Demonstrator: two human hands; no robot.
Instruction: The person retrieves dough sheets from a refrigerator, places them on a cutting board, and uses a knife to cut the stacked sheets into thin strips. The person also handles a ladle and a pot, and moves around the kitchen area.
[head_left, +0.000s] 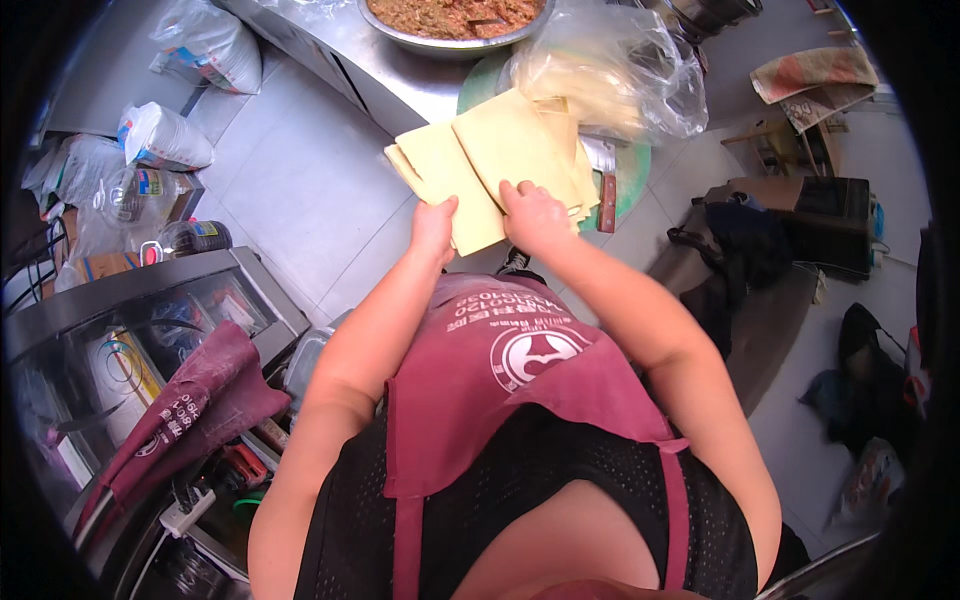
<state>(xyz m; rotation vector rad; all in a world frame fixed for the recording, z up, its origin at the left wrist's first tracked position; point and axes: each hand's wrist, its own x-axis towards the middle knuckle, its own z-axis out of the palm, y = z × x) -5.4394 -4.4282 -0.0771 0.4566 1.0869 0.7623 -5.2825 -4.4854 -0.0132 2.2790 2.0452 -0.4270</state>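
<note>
Both hands are on a stack of pale yellow, thin food sheets (517, 142), possibly tofu skin or dough, some of them folded over. My left hand (433, 231) pinches the near left corner, thumb on top. At the near edge, further right, my right hand (534, 217) grips the sheets with its fingers bent over a fold. The stack partly covers a round green cutting board (636, 176). Beside it on the board lies a cleaver (607, 201) with a wooden handle, its blade partly hidden. A clear plastic bag (660, 82) with more yellow sheets rests behind.
A metal bowl (450, 49) of minced filling (450, 16) stands on the steel table (409, 79). White sacks (166, 139) sit on the tiled floor at left. Near my left side are a glass-topped cabinet (255, 289) and a hanging maroon apron (199, 405). A dark bench (772, 330) holds clothing.
</note>
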